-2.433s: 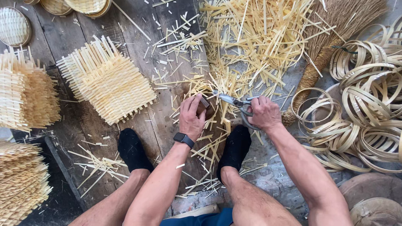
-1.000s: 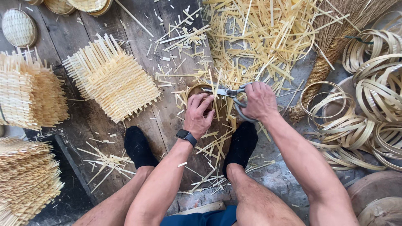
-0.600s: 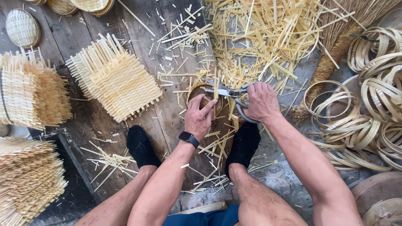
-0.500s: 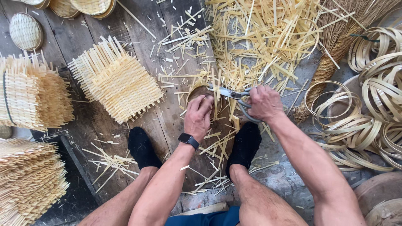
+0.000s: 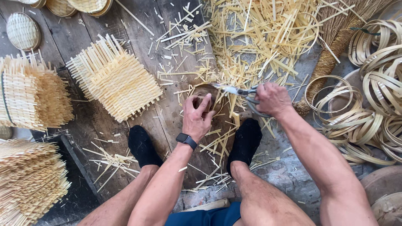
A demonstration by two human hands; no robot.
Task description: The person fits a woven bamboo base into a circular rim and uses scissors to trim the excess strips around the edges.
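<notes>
Scissors [image 5: 239, 91] in right hand [image 5: 273, 99], fingers wrapped closed through the handle loops, blade tips pointing left toward the left hand. Left hand [image 5: 197, 116] presses down on a small round woven piece [image 5: 204, 91] lying on the wooden boards [image 5: 167, 121]; its fingers are spread and curled over the near edge of the piece, holding it flat rather than lifting it. Piece sits under and just beyond the left fingertips, its far right edge touching or just beside the scissor blades; can't tell if the blades are biting the rim. Black watch [image 5: 186, 140] on the left wrist. Two feet in black socks [image 5: 144, 146] flank the hands, one left of the left forearm, one right below the right hand. Heap of cut bamboo strips [image 5: 268, 37] beyond the fingers. Square woven mat [image 5: 113, 79] lies well left of the left hand, more stacked mats [image 5: 31, 94] further left. Coiled bamboo hoops [image 5: 364, 113] right of the right hand, a broom [image 5: 335, 46] above them.
</notes>
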